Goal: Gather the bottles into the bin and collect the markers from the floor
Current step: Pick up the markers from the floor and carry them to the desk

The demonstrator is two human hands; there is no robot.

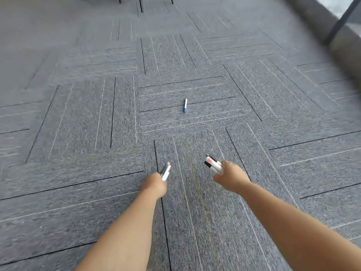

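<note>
A white marker with a blue cap lies alone on the grey carpet, straight ahead of both hands and well beyond them. My left hand grips a small bunch of white markers, one with a red tip, pointing forward. My right hand grips another bunch of white markers with black and red caps, their ends sticking out to the upper left. No bottle or bin is in view.
Grey carpet tiles with line patterns cover the floor. Dark chair or table legs stand at the far top. A low grey ledge and a dark window post run along the top right.
</note>
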